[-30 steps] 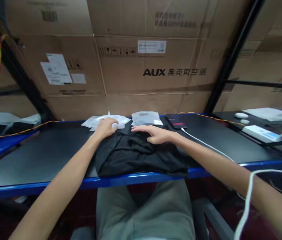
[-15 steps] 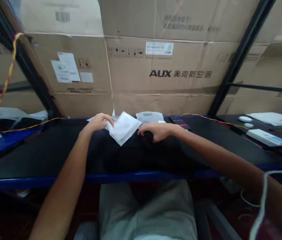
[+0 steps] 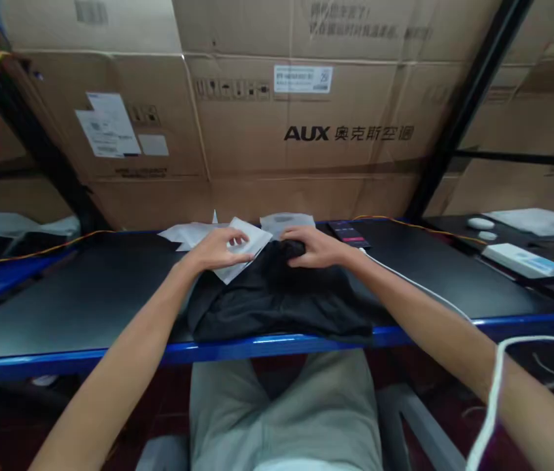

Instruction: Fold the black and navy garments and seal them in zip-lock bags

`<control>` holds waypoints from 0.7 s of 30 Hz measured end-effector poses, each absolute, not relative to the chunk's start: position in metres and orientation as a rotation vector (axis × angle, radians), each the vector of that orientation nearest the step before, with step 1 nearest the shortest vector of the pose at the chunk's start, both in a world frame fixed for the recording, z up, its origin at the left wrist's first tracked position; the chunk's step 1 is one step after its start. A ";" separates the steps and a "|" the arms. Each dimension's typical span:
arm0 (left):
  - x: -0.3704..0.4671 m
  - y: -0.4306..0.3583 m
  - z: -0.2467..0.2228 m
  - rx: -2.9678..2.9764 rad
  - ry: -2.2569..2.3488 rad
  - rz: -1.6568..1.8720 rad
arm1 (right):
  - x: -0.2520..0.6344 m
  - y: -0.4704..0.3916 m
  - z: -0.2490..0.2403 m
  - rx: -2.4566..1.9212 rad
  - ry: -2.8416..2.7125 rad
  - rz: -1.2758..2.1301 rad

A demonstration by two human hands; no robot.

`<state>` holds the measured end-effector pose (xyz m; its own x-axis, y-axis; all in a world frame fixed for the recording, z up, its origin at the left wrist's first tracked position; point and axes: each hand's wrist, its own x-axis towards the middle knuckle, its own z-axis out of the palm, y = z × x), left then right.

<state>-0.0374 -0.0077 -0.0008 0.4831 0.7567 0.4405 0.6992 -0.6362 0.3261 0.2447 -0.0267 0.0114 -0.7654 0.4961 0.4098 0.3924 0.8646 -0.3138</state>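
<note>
In the head view, a plain black cloth point(image 3: 277, 311) lies creased along the blue front edge of the table point(image 3: 95, 294), its far side bunched into a peak. The right hand's point(image 3: 316, 247) fingers are clamped on that bunch. The left hand point(image 3: 218, 250) spreads thumb and fingertips over a tilted white sheet point(image 3: 256, 238); whether it grips, I cannot tell.

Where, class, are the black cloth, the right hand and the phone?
Black cloth point(image 3: 279, 306), head view: on its wrinkled lower middle.
Right hand point(image 3: 316, 247), head view: on the back of the hand.
Phone point(image 3: 348, 233), head view: middle of its screen.
</note>
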 end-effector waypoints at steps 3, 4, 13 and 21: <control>-0.025 -0.008 -0.011 2.688 1.315 0.746 | 0.240 -0.029 0.009 -0.680 -2.311 0.547; -0.025 -0.008 -0.013 2.686 1.329 0.747 | 0.238 -0.030 0.008 -0.705 -2.222 0.653; -0.025 -0.014 -0.009 2.617 1.394 0.786 | 0.235 -0.028 0.004 -0.848 -1.705 1.152; -0.001 -0.025 -0.014 2.087 1.103 0.972 | 0.227 -0.033 -0.007 -0.803 -1.666 1.367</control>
<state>-0.0009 -0.0247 -0.0138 0.3928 0.8584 0.3300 0.4356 -0.4897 0.7552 0.2269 -0.0327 -0.0068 -0.4627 0.8649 0.1948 -0.0222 0.2084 -0.9778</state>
